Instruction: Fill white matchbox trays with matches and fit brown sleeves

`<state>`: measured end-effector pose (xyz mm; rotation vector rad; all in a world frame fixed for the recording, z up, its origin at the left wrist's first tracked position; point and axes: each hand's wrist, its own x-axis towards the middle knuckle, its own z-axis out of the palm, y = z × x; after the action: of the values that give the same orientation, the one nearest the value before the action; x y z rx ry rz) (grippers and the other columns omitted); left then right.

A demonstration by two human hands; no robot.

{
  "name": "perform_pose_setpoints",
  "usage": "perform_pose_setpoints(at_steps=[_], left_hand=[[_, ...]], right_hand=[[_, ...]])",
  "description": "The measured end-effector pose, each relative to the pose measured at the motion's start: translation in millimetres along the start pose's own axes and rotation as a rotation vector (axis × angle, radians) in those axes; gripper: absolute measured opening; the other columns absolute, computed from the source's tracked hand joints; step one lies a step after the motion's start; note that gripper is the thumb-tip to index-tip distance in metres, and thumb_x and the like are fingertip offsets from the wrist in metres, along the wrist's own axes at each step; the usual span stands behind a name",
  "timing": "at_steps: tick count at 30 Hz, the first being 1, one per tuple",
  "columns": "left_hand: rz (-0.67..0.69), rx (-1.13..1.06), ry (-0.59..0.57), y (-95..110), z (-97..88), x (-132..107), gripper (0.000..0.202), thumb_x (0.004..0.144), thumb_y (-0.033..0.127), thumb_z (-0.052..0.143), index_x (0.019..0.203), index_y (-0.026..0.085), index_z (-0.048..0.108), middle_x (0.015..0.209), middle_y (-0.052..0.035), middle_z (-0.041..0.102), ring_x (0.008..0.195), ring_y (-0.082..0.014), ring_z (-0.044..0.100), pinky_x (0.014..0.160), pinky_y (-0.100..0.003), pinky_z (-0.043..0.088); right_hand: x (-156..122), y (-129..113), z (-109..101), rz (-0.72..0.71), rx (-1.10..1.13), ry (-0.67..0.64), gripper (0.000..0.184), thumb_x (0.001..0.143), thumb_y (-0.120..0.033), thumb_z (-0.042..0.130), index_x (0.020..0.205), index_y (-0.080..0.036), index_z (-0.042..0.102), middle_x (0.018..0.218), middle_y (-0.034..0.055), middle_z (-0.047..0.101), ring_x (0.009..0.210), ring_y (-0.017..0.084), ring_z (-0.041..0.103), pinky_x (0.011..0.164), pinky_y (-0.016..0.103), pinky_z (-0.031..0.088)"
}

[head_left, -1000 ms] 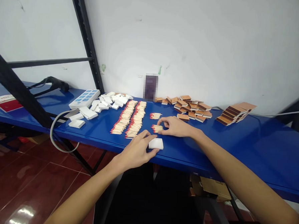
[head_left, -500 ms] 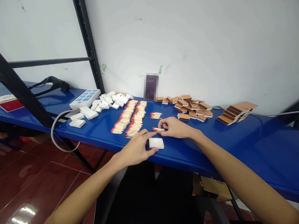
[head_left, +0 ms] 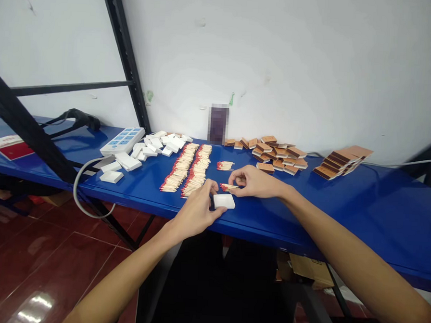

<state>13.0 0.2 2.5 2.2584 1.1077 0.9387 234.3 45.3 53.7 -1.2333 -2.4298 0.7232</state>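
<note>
My left hand (head_left: pixel 197 208) is closed on a small white matchbox tray (head_left: pixel 224 201) near the front edge of the blue table, thumb along its near side and fingers at its far left. Just beyond the tray, my right hand (head_left: pixel 259 182) pinches a small bunch of red-tipped matches (head_left: pixel 229 187), heads pointing left. Behind that bunch a small pile of matches (head_left: pixel 225 166) lies on the table. Two long rows of matches, a left row (head_left: pixel 181 167) and a right row (head_left: pixel 197 171), run away from me beside my left hand.
White trays (head_left: pixel 129 162) lie loosely at the left by a white power strip (head_left: pixel 123 141). Brown matchboxes (head_left: pixel 279 153) are heaped at the back right, with a leaning stack of brown sleeves (head_left: pixel 341 162) farther right. A black metal post (head_left: pixel 33 123) rises at the left.
My left hand has shifted the tray slightly left and away from me, and its forefinger has drawn back from the matches. My right hand keeps its pinch on the bunch.
</note>
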Motion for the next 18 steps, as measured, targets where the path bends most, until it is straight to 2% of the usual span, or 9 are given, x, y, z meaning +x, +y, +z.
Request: perform_pose_setpoints(at_steps=[6, 11, 13, 16, 18], left_hand=[[0.028, -0.009, -0.004, 0, 0.4, 0, 0.054, 0.082, 0.027, 0.072, 0.128, 0.025, 0.043, 0.092, 0.0013, 0.063, 0.073, -0.0158, 0.059, 0.076, -0.03, 0.046], [0.067, 0.063, -0.019, 0, -0.8, 1, 0.04, 0.084, 0.027, 0.07, 0.121, 0.024, 0.055, 0.09, 0.0008, 0.063, 0.074, -0.0165, 0.058, 0.074, -0.03, 0.046], [0.083, 0.096, -0.017, 0, -0.6, 1, 0.035, 0.084, 0.028, 0.071, 0.117, 0.023, 0.059, 0.087, 0.0004, 0.061, 0.075, -0.0174, 0.057, 0.073, -0.03, 0.045], [0.096, 0.113, -0.023, -1, 0.1, 2, 0.032, 0.085, 0.028, 0.07, 0.115, 0.021, 0.062, 0.085, -0.0002, 0.059, 0.076, -0.0175, 0.057, 0.072, -0.03, 0.044], [0.098, 0.112, -0.024, -1, 0.4, 2, 0.031, 0.086, 0.028, 0.07, 0.115, 0.021, 0.063, 0.085, -0.0002, 0.059, 0.076, -0.0174, 0.056, 0.072, -0.03, 0.043]], right_hand=[[-4, -16, 5, -0.072, 0.031, -0.151, 0.02, 0.075, -0.037, 0.068, 0.076, -0.018, 0.07, 0.057, -0.0063, 0.039, 0.054, 0.009, 0.03, 0.052, 0.026, 0.023], [-3, -12, 3, -0.065, 0.054, -0.153, 0.026, 0.076, -0.042, 0.07, 0.08, -0.017, 0.074, 0.055, -0.0057, 0.045, 0.052, 0.008, 0.034, 0.05, 0.025, 0.025], [-3, -8, 1, -0.044, 0.092, -0.165, 0.027, 0.076, -0.042, 0.071, 0.082, -0.017, 0.074, 0.055, -0.0043, 0.052, 0.052, 0.009, 0.04, 0.051, 0.025, 0.028], [-3, -6, -1, -0.025, 0.159, -0.21, 0.028, 0.076, -0.042, 0.071, 0.084, -0.016, 0.075, 0.067, 0.0018, 0.068, 0.059, 0.012, 0.054, 0.055, 0.025, 0.037], [-2, -6, 1, -0.017, 0.174, -0.214, 0.029, 0.076, -0.044, 0.072, 0.084, -0.016, 0.076, 0.072, 0.0037, 0.072, 0.062, 0.014, 0.057, 0.057, 0.025, 0.039]])
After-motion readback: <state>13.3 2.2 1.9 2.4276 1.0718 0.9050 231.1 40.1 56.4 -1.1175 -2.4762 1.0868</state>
